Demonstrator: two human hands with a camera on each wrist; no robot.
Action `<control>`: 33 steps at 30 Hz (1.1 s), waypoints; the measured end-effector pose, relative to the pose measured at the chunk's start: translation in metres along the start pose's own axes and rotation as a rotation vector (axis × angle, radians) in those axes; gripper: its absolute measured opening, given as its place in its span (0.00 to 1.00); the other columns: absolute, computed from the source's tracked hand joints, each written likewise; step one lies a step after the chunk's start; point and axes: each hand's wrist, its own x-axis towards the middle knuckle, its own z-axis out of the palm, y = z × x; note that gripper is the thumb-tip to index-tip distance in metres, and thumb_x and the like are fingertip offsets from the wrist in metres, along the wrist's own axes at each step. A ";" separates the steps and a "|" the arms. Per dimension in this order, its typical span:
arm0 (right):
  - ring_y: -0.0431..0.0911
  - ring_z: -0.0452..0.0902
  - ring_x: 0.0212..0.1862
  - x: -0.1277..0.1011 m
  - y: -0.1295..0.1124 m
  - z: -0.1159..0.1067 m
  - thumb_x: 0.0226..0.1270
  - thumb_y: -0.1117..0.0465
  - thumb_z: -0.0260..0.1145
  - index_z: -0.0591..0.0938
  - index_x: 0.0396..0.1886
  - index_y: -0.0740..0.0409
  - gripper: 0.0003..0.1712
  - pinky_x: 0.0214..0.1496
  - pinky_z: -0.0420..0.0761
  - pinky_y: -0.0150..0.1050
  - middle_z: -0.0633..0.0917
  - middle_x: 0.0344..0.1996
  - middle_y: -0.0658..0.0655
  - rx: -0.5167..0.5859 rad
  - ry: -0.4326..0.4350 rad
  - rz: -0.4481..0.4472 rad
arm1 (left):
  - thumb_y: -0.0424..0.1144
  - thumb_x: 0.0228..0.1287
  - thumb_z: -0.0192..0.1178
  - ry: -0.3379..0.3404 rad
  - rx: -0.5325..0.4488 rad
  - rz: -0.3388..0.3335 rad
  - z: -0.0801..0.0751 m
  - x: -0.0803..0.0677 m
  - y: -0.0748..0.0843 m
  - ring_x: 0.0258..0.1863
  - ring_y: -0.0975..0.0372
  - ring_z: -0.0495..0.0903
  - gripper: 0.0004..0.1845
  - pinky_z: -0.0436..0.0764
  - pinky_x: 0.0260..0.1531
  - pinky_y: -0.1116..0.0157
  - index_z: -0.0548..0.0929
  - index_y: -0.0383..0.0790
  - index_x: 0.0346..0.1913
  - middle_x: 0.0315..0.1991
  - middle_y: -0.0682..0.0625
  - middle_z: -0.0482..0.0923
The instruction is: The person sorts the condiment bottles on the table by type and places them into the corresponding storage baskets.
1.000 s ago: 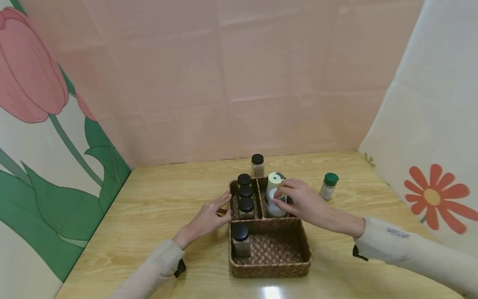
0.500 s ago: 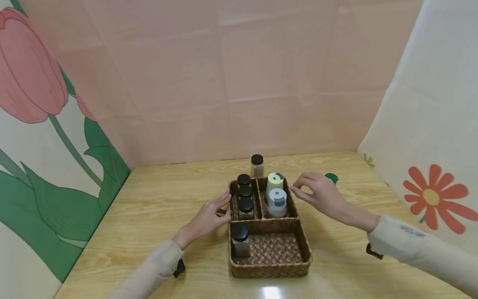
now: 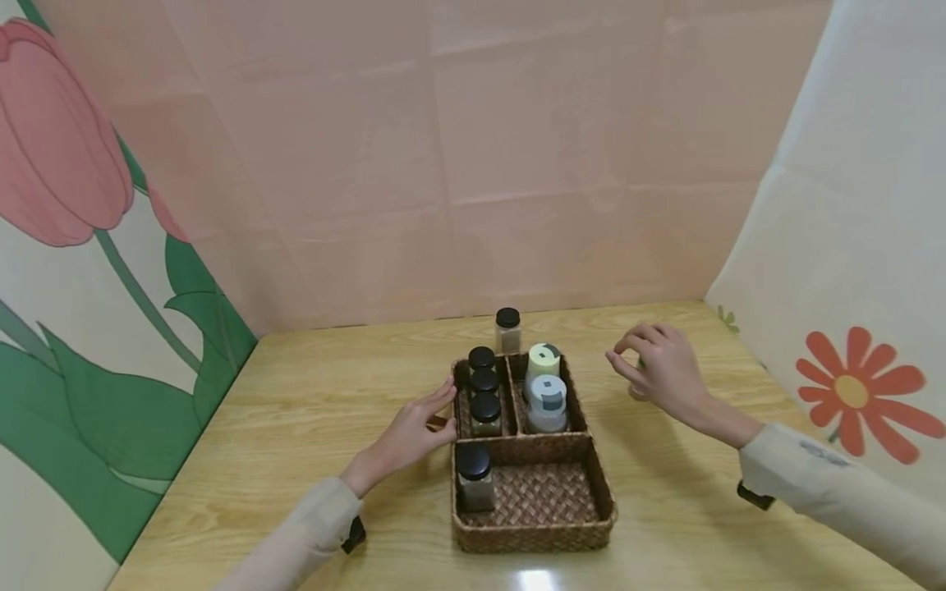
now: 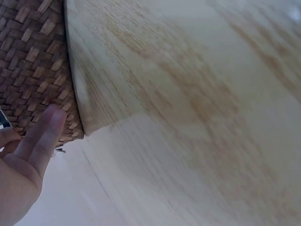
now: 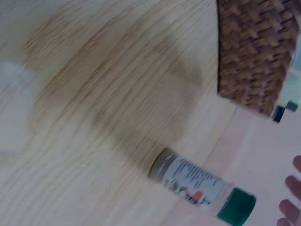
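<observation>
A brown woven basket with three compartments stands on the table. My left hand touches its left wall; in the left wrist view the straight fingers lie against the weave. My right hand hovers right of the basket, thumb and fingers curved with a gap between them. Behind it, mostly hidden in the head view, stands a green-capped spice jar. In the right wrist view the fingertips are apart from that jar. Inside the back right compartment are a yellow-topped bottle and a white-topped bottle.
Three black-lidded jars line the back left compartment. Another black-lidded jar stands at the left of the front compartment. Behind the basket is one more jar, near the pink backdrop.
My right hand has let go of the white-topped bottle and moved right, to the green-capped jar, which it now covers in the head view. The left hand has stayed at the basket.
</observation>
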 end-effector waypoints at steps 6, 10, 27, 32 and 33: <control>0.63 0.73 0.40 -0.009 0.018 -0.004 0.53 0.60 0.76 0.86 0.32 0.63 0.11 0.43 0.71 0.60 0.81 0.38 0.66 -0.061 -0.045 0.045 | 0.37 0.72 0.55 0.001 -0.006 -0.008 -0.001 0.000 0.001 0.39 0.69 0.85 0.30 0.82 0.33 0.73 0.63 0.33 0.73 0.76 0.43 0.54; 0.64 0.73 0.44 -0.013 0.023 -0.007 0.53 0.61 0.76 0.86 0.38 0.67 0.16 0.44 0.72 0.60 0.80 0.42 0.68 -0.087 -0.093 0.102 | 0.37 0.72 0.56 0.006 0.009 0.000 -0.003 0.000 0.002 0.36 0.70 0.85 0.30 0.82 0.30 0.73 0.63 0.33 0.73 0.75 0.43 0.55; 0.58 0.77 0.25 -0.025 0.026 -0.018 0.62 0.57 0.73 0.74 0.60 0.76 0.35 0.17 0.76 0.47 0.73 0.50 0.79 -0.107 -0.297 0.294 | 0.38 0.72 0.55 -0.007 0.013 0.015 -0.002 0.002 0.003 0.37 0.70 0.85 0.30 0.82 0.29 0.73 0.63 0.32 0.73 0.75 0.41 0.54; 0.45 0.70 0.15 -0.026 0.027 -0.022 0.69 0.55 0.68 0.70 0.63 0.78 0.35 0.13 0.68 0.38 0.73 0.49 0.82 -0.073 -0.392 0.362 | 0.38 0.72 0.55 -0.010 0.013 0.005 -0.002 0.001 0.002 0.38 0.70 0.85 0.30 0.82 0.31 0.73 0.63 0.32 0.73 0.75 0.42 0.54; 0.45 0.71 0.16 -0.026 0.027 -0.022 0.69 0.55 0.67 0.70 0.63 0.79 0.35 0.13 0.69 0.39 0.74 0.49 0.82 -0.069 -0.403 0.368 | 0.38 0.72 0.55 -0.011 0.009 0.003 -0.002 0.001 0.002 0.38 0.70 0.85 0.30 0.82 0.32 0.73 0.63 0.32 0.73 0.75 0.42 0.54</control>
